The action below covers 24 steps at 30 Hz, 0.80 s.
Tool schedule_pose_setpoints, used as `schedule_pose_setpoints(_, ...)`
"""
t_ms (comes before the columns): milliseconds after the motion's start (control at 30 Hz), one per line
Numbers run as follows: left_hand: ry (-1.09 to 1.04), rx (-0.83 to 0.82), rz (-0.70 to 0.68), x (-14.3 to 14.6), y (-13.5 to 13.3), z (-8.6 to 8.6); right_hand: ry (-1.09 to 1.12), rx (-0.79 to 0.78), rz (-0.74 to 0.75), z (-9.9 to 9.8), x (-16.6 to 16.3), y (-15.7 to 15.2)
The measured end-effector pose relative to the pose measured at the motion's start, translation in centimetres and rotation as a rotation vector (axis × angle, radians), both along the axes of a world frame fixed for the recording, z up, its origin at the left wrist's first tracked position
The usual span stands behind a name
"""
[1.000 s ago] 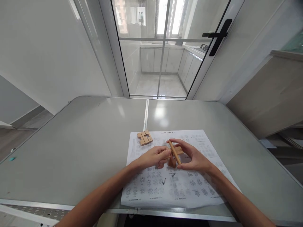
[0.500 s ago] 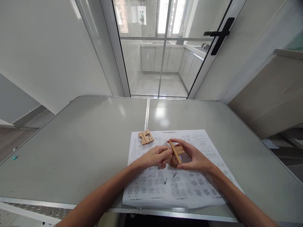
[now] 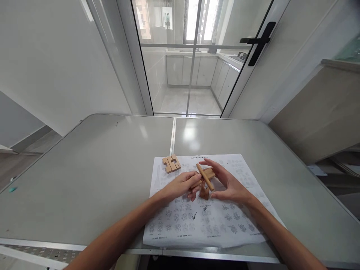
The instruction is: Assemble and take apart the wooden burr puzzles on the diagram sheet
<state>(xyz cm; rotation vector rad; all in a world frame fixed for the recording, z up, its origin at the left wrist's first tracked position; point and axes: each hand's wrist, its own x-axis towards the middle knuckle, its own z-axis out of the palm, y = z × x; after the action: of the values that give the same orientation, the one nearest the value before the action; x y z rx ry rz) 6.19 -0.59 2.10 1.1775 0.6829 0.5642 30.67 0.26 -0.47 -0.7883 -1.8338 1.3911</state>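
Observation:
My left hand (image 3: 187, 183) is closed on a cluster of wooden puzzle pieces (image 3: 204, 192), held above a printed sheet. A slim wooden stick (image 3: 205, 177) slants across the front of the cluster, and another wooden bar (image 3: 209, 173) shows behind it. To the right of these pieces is my right hand (image 3: 229, 185), its thumb and fingers spread in a wide curve around them. A small gap shows between the thumb and the stick's lower end; whether the rear fingers touch the cluster is hidden. Several notched wooden pieces (image 3: 169, 166) lie side by side at the sheet's upper left.
The white sheet (image 3: 194, 236), printed with small diagrams, lies on a grey table (image 3: 112, 168). A metal seam (image 3: 173, 137) runs across the tabletop. Beyond the far edge stands a glass door with a black handle (image 3: 258, 43). A small teal object (image 3: 12, 189) is at the far left.
My right thumb and fingers have come away from the ends of the stick, which stays on the pieces in my left hand. The view has shifted slightly.

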Motion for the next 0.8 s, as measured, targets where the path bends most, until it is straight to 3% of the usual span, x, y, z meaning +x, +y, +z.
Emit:
schedule_pose_setpoints(233,-0.147,-0.082,0.223,0.1,0.5,-0.8,-0.121,0.160,-0.143,-0.1,0.4,0.6)
schedule_pose_setpoints(367,-0.193,-0.113,0.328,0.0,0.8,-0.9,-0.305,0.274,-0.109,0.2,0.7,0.3)
schedule_pose_setpoints(533,-0.197,-0.126,0.344,0.1,0.8,-1.0,-0.450,0.336,-0.055,0.0,1.1,-0.1)
schedule_pose_setpoints(800,-0.201,-0.119,0.340,0.1,0.8,-1.3,-0.448,0.380,-0.046,-0.4,0.4,0.1)
